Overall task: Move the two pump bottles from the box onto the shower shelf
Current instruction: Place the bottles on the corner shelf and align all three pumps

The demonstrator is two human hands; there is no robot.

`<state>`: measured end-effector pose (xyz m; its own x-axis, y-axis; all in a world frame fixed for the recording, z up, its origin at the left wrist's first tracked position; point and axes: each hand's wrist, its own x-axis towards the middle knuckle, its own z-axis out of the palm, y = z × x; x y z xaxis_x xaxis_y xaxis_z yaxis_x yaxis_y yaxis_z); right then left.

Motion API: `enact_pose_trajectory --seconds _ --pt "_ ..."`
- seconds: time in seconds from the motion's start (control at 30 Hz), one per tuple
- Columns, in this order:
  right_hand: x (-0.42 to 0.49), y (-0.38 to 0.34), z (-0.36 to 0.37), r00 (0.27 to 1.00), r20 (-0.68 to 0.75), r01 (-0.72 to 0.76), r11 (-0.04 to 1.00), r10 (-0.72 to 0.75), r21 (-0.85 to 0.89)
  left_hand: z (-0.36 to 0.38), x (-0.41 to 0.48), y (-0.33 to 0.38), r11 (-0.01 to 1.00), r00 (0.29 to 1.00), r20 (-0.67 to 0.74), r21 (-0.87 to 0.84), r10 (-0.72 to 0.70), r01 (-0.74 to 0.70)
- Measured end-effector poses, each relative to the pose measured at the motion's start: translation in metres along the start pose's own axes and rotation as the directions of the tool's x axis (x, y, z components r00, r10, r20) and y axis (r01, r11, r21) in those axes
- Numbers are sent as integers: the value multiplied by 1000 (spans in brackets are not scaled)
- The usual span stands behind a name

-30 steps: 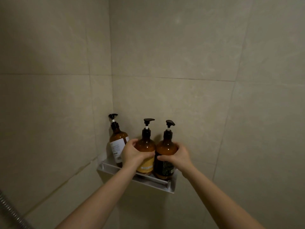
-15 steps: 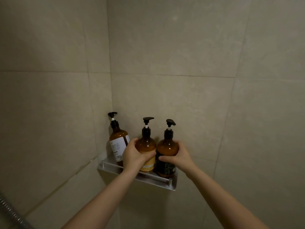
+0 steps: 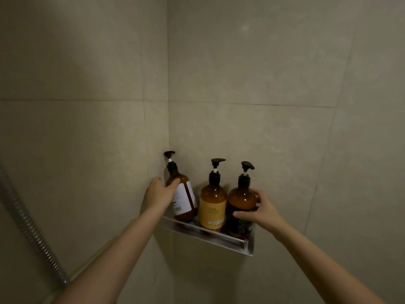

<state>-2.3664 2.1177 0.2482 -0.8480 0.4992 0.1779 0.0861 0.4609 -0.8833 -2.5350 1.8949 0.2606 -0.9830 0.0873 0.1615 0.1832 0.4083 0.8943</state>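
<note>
Three amber pump bottles stand on a metal corner shelf (image 3: 221,237) fixed to the tiled wall. The left one, with a white label (image 3: 185,199), leans to the left, and my left hand (image 3: 161,195) is wrapped around its upper body. The middle bottle, with a yellow label (image 3: 213,205), stands upright and nothing touches it. My right hand (image 3: 260,210) grips the right side of the dark-labelled bottle (image 3: 241,202), thumb across its front. All three pump heads are black.
Beige tiled walls meet in a corner right behind the shelf. A ribbed metal shower hose (image 3: 32,227) runs diagonally down the left side. The box is out of view.
My left hand has let go of the yellow-label bottle and moved left onto the white-label bottle, which now leans. My right hand stays on the dark-label bottle.
</note>
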Motion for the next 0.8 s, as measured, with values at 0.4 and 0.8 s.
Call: enact_pose_trajectory --seconds 0.4,0.8 --pt "-3 -6 0 999 -51 8 999 -11 -47 20 12 -10 992 992 107 -120 61 -48" --pt "-8 -10 3 998 -56 -9 1000 9 -12 13 13 -33 967 964 92 -81 249 -242"
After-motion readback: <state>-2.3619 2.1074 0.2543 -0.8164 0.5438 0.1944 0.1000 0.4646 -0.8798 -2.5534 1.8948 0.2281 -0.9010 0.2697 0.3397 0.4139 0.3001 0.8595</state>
